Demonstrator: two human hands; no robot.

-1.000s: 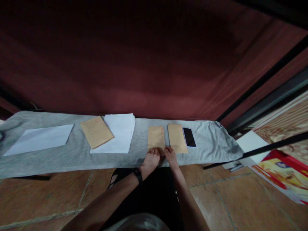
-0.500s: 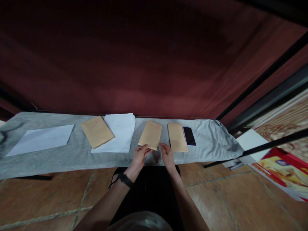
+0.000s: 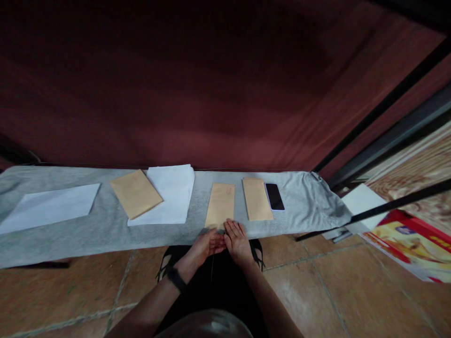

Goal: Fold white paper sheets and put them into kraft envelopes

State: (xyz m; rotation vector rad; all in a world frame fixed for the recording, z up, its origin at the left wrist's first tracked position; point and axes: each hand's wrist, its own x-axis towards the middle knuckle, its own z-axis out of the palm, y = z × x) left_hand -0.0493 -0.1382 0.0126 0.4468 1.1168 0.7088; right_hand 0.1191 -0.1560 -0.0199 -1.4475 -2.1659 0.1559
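A brown paper envelope (image 3: 221, 204) with small reddish print at its upper right lies in front of me, its near end at the table's front edge. My right hand (image 3: 237, 241) rests on the near right corner, fingers stretched out and lying flat. Beside it is my left hand (image 3: 207, 245), wearing a black wristband; its thumb reaches the envelope's near edge, while its fingers stretch to the right below that edge and meet the right hand. The envelope's near right corner is covered by my fingers.
To the right are more brown envelopes (image 3: 257, 199) and a phone (image 3: 275, 197). On the left, another brown envelope (image 3: 136, 193) overlaps white paper sheets (image 3: 176, 199), with a further white sheet (image 3: 52, 206) beyond. A grey cloth (image 3: 116, 237) covers the table; a red box (image 3: 412, 241) stands at right.
The middle envelope has gone from tilted and held by its near end to lying flat and straighter. My right hand has moved left onto its near end; both hands are closer together.
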